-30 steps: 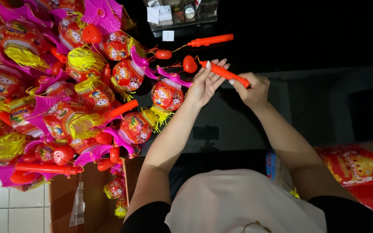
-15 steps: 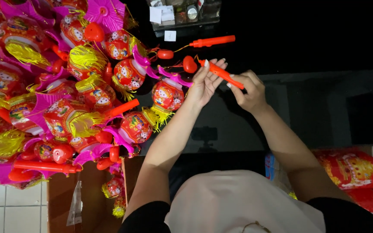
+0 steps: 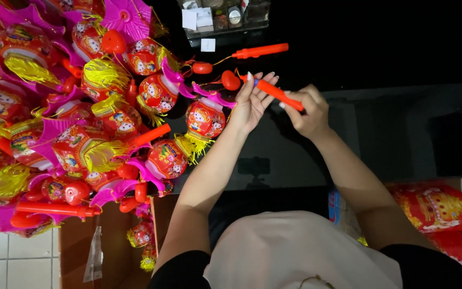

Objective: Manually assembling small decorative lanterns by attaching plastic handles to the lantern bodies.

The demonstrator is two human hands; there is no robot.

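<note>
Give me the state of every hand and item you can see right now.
Left hand: fingers extended, steadying the orange stick.
Right hand: closed around the stick.
Orange stick: held tilted between both hands.
Second orange stick: lying free.
Lantern pile: heaped, untouched.
Red heart piece: beside the left fingertips.

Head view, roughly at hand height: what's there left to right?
Pile of red and pink lanterns → red heart-shaped piece → left hand → orange stick → right hand.
</note>
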